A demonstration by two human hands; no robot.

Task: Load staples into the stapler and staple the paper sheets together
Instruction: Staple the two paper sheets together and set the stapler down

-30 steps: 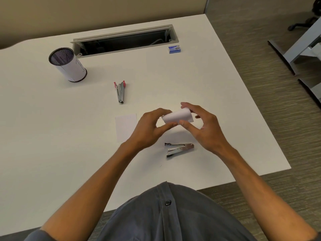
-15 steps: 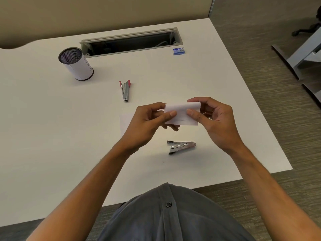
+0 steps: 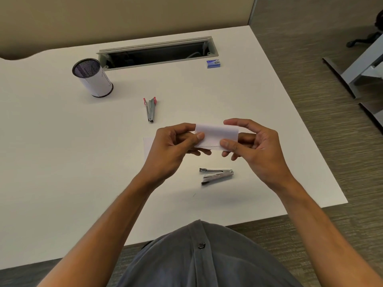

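A small folded white paper sheet is held above the white desk. My left hand pinches its left end between thumb and fingers. My right hand pinches its right end. Another white sheet lies flat on the desk, mostly hidden behind my left hand. A silver metal stapler lies on its side just below my hands. A second stapler with red tips lies farther back. A small blue staple box sits near the desk's far right.
A mesh pen cup wrapped in white paper stands at the back left. A long cable slot runs along the back of the desk. The desk's right edge drops to carpet, with grey furniture legs beyond.
Both hands have lifted the paper and turned it from a curl into a flatter, wider strip facing me. The staplers and the box have not moved.
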